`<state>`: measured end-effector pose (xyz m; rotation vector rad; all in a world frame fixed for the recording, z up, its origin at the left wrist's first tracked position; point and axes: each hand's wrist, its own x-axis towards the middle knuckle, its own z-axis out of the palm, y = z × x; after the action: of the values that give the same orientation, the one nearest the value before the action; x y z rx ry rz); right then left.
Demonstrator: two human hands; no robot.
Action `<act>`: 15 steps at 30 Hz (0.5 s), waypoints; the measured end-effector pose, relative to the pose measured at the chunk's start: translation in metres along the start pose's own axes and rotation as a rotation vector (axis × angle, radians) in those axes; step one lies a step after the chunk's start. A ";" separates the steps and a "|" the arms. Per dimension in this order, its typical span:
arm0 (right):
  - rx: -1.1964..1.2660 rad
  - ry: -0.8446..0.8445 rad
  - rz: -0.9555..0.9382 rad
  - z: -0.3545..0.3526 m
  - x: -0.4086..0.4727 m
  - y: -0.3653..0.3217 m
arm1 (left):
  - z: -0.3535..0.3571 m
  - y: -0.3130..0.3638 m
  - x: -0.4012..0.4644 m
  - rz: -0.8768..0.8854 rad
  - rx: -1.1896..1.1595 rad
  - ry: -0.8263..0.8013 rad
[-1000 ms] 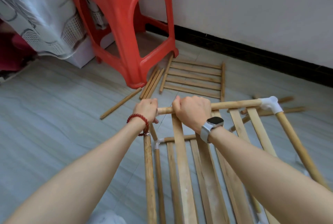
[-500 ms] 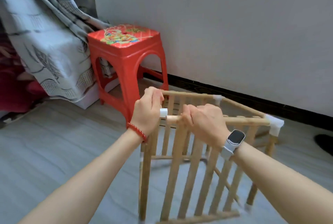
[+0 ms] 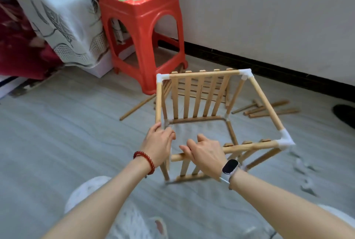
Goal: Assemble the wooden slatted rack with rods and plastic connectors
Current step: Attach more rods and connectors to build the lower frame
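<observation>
Both hands, left (image 3: 158, 143) and right (image 3: 204, 153), grip the wooden rack's (image 3: 199, 94) near top rod (image 3: 249, 145); no legible writing.

**What I can't make out**

My left hand (image 3: 158, 145) covers the near-left corner of the rack (image 3: 211, 115), so any connector there is hidden. My right hand (image 3: 203, 154) hides a stretch of the near top rod (image 3: 251, 147). The lower near rails are blurred. A dark shape (image 3: 345, 115), perhaps a shoe, is cut by the right edge.

No legible text anywhere
</observation>
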<state>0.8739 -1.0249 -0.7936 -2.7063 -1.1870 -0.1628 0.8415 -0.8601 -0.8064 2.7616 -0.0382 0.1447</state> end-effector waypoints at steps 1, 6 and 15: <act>0.008 0.012 -0.010 0.000 -0.003 0.002 | 0.002 0.004 0.001 -0.026 -0.010 0.012; 0.018 -0.140 -0.016 0.007 -0.011 0.010 | 0.001 0.015 0.015 -0.187 0.047 0.031; 0.051 -0.308 0.029 0.007 -0.001 0.008 | 0.003 0.027 0.017 -0.752 -0.423 0.004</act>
<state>0.8788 -1.0297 -0.8014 -2.7708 -1.2062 0.2946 0.8570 -0.8863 -0.7973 2.1804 0.8515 -0.0564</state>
